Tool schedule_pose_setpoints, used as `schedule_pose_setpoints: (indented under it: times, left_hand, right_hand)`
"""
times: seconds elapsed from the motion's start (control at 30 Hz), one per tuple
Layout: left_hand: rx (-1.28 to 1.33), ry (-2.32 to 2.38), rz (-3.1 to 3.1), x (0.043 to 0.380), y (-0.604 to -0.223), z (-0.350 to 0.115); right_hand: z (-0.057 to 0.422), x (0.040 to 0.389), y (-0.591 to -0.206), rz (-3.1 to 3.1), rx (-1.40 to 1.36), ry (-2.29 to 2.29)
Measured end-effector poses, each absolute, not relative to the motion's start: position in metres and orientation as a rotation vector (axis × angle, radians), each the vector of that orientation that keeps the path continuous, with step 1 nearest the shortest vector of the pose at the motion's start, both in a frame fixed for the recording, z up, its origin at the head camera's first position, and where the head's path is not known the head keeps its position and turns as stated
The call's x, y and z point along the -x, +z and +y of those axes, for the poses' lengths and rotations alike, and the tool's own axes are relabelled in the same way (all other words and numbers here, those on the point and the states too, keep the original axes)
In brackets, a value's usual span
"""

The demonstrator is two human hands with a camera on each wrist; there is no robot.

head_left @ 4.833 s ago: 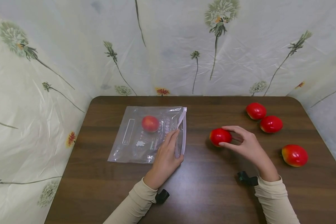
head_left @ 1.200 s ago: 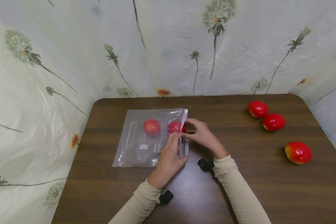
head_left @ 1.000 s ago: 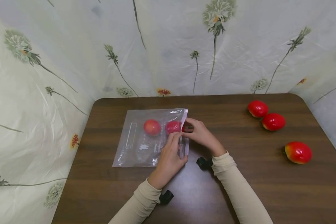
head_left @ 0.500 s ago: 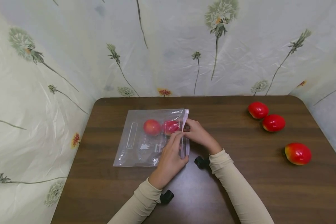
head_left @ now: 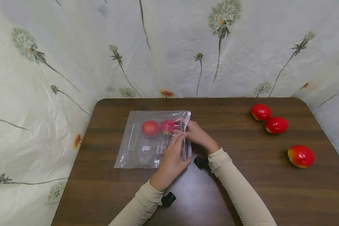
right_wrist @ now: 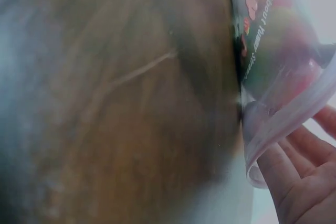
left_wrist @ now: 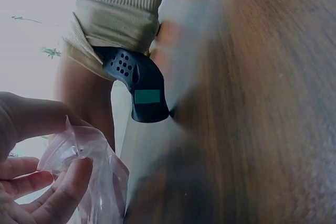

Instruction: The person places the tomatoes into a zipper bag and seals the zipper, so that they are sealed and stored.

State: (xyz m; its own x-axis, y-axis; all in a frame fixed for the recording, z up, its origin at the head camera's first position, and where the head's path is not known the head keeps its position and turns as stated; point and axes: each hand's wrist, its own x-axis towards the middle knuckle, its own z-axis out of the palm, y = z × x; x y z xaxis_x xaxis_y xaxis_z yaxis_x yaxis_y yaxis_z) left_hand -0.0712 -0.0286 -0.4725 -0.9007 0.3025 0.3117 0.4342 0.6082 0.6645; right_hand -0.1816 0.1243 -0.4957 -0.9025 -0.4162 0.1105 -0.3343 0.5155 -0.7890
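Note:
A clear zip bag (head_left: 141, 157) lies flat on the table, its mouth towards the right. My left hand (head_left: 170, 158) pinches the upper layer at the mouth; in the left wrist view, the thumb and fingers (left_wrist: 79, 177) hold the bag's pinkish edge. My right hand (head_left: 197, 133) reaches through the mouth, its fingertips at the right side of a glossy red fruit (head_left: 167, 126) in the bag. Bag film and the left hand partly hide that contact. Another red fruit (head_left: 150, 128) with a yellowish tint sits beside it in the bag. In the right wrist view, the fingers (right_wrist: 310, 145) pass behind the zip strip.
Two red fruits, one farther back (head_left: 260, 112) and one just in front (head_left: 276, 125), touch at the back right of the brown table (head_left: 228, 191). A red-yellow fruit (head_left: 300, 156) lies nearer, at the right. A floral curtain (head_left: 169, 56) surrounds the table's back and sides.
My right hand has brought a red fruit from the table's middle leftward through the bag's mouth. That fruit now sits against the first one, which has shifted slightly left. The left hand keeps its pinch.

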Motion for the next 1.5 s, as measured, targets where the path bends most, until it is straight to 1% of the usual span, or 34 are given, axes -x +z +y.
schedule_pose_setpoints:
  times: [0.17,0.7,1.13,1.5]
  left_hand:
    - [0.624,-1.171,-2.659,0.070,-0.473,-0.028]
    - [0.631,-1.124,-2.678,0.072,-0.474,-0.026]
    - [0.618,-1.124,-2.694,0.071,-0.475,-0.026]
    - [0.615,-1.142,-2.704,0.069,-0.477,-0.025]
  right_hand:
    - [0.123,0.184,-0.496,2.639,0.679,-1.351]
    - [0.126,0.194,-0.486,2.489,0.614,-1.320]
    - [0.119,0.200,-0.489,2.531,0.676,-1.289]
    - [0.124,0.201,-0.494,2.495,0.722,-1.349]
